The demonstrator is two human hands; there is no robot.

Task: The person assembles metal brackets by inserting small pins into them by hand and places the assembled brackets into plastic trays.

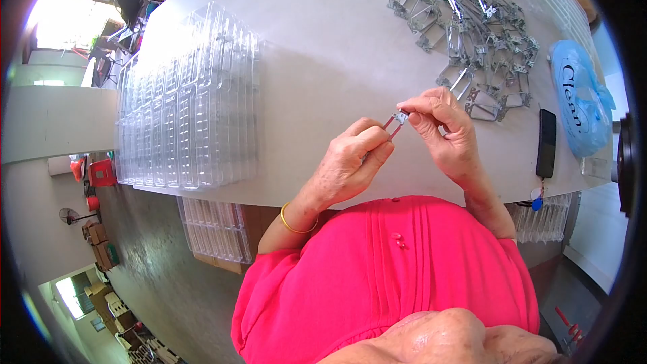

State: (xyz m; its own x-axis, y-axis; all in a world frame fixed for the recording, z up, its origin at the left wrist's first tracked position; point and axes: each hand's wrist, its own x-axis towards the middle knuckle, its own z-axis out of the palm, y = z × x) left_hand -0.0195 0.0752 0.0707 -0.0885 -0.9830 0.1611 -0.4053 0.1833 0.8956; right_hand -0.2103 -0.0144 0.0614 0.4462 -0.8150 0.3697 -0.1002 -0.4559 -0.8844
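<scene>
Above the table, in front of my chest, a small metal bracket [400,117] with two narrow arms is held between my hands. My left hand [354,160], with a yellow bangle at the wrist, is closed around the arms, which look reddish. At the bracket's upper end, my right hand [445,131] is closed, its thumb and index finger pinching the metal. Fingers cover part of the piece. Just beyond my right hand lies a loose heap of similar metal brackets [478,40], spread across the far right of the table.
Stacked clear plastic trays [189,108] stand on the left of the pale table [323,61]. A black phone [546,143] and a blue plastic bag [578,98] lie at the right. Below the table edge are more trays [216,229]. A red stool [102,172] stands far left.
</scene>
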